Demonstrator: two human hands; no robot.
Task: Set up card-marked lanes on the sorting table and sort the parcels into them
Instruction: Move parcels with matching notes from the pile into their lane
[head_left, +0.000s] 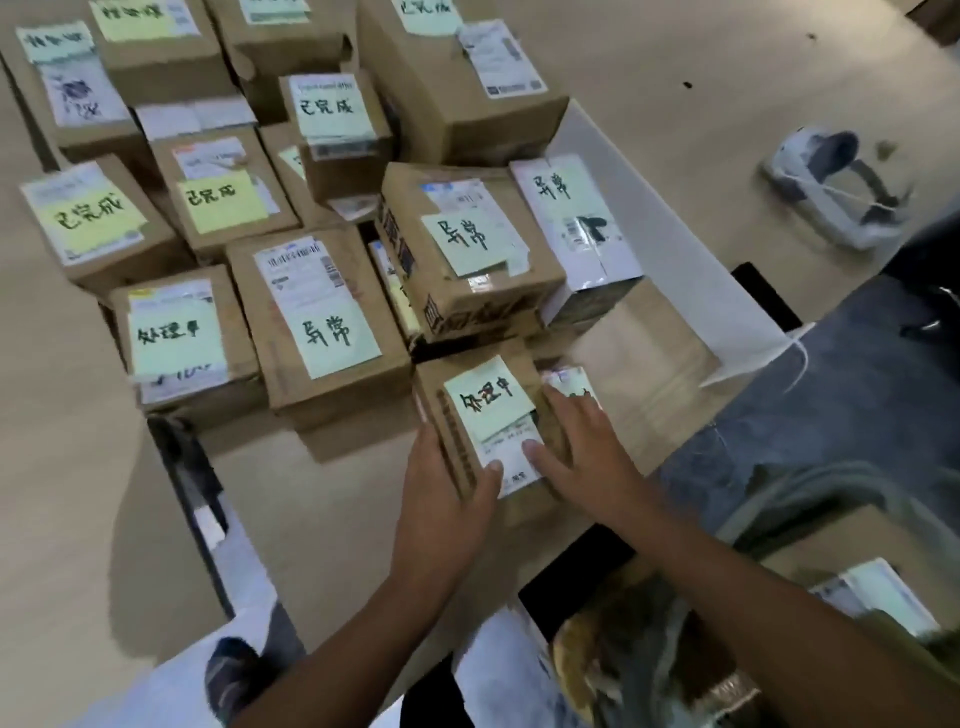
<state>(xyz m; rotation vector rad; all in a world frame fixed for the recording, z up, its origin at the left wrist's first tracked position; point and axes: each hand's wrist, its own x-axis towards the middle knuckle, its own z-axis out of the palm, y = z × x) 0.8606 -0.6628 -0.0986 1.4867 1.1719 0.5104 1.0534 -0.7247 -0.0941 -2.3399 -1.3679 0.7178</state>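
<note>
Left hand grips a box noted "处理中", thumb on top; right hand lies flat-fingered on it. At 12 o'clock a parcel reads "异常"; at 10, a carton reads "已完成".

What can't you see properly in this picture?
Head view:
- Small box: its near side and label are partly covered by the left hand and right hand.
- Far boxes: cut off by the top edge.
- Printed shipping label: too small and blurred to read.
- White object at right: blurred.
</note>
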